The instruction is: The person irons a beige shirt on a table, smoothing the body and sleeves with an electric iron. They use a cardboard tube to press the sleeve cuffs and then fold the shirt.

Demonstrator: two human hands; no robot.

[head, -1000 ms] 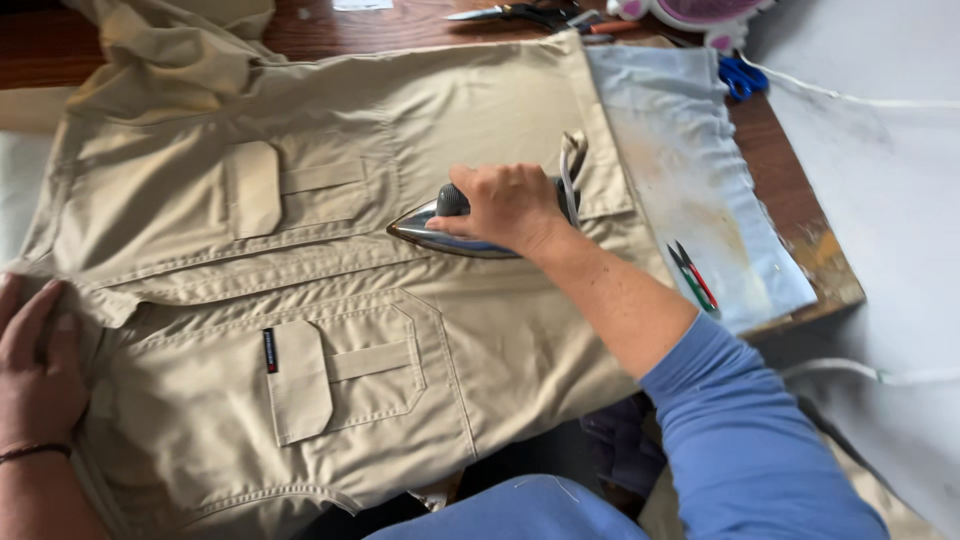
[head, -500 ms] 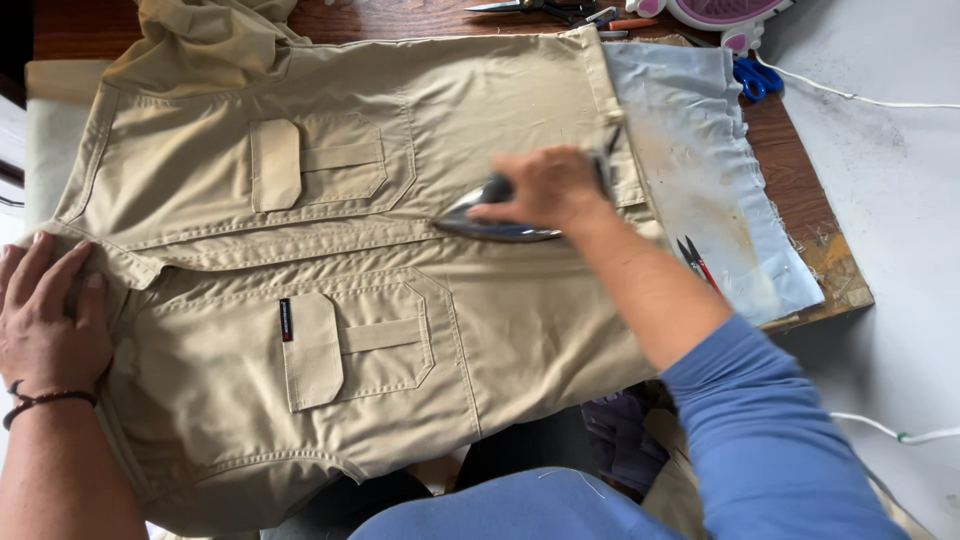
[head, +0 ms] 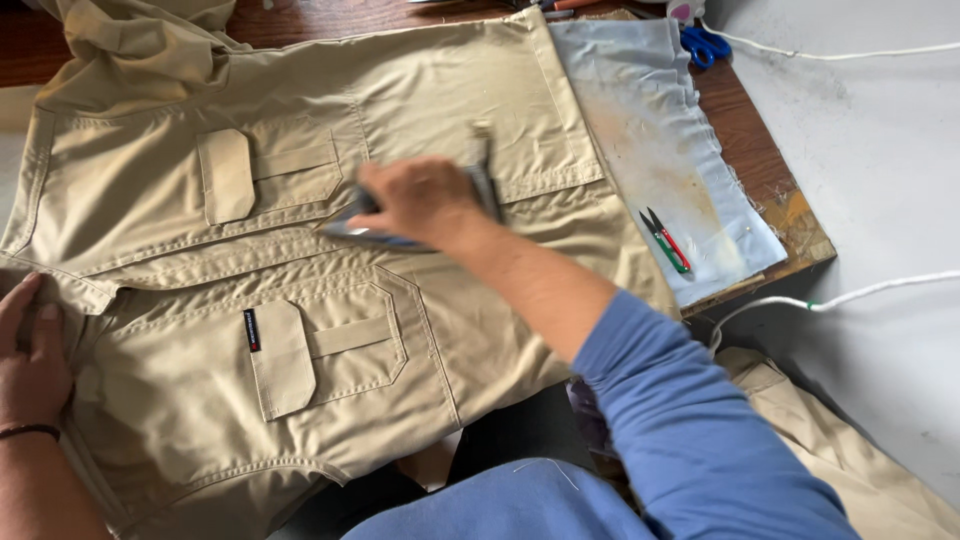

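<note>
**K:** Garment check — khaki vest (head: pixel 330 250) is lying flat across the wooden table (head: pixel 770 170), covering most of it, long axis running left to right, collar end at the far left.

**M:** Hands?

**K:** Right hand (head: pixel 425 200) is gripping the iron (head: pixel 400 225) handle, fingers wrapped closed, sitting mid-vest between the two flap pockets. Iron is blurring, pointed tip facing left. Left hand (head: pixel 35 350) is lying flat and spread on the vest's left edge, pinning the cloth, holding nothing.

**M:** So which hand is nearer the pockets?

**K:** Right — the left is sitting well apart at the hem.

**M:** Surface?

**K:** Pale blue padding cloth (head: pixel 660 140) is showing right of the vest, stained. Thread snips (head: pixel 665 240) are resting on it, blue scissors (head: pixel 708 45) at the far corner. White cord (head: pixel 860 295) is trailing over the grey floor.
</note>
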